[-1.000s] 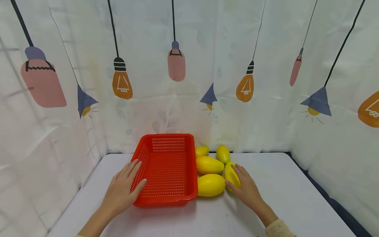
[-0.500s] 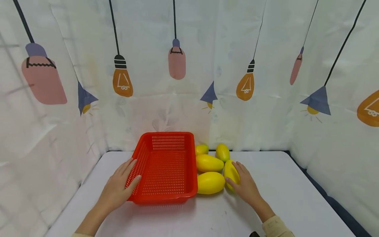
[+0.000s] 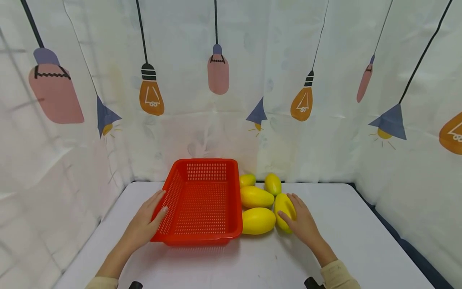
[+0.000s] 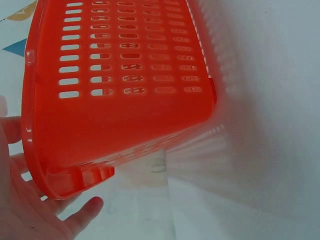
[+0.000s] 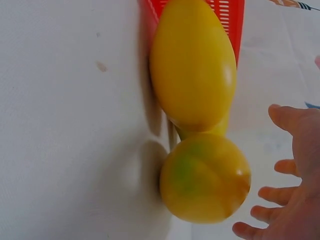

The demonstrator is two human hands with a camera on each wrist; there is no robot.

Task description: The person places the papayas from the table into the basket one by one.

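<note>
Gaping, left grip (image 3: 145,222) at basket (image 3: 205,210), right grip (image 3: 304,222), likewise apart, by yellow fruit (image 3: 283,205); white tabletop (image 3: 361,233), lamp-printed curtain (image 3: 216,134).

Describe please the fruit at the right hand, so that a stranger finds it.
On the white table, right of the red basket, lie five yellow fruits. Take the rightmost one, beside the right hand. Unlike the two large fruits next to the basket, which lie crosswise, it runs front to back.

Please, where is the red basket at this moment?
In the head view, the red basket is slightly left of the middle, between the left hand and the yellow fruits.
</note>
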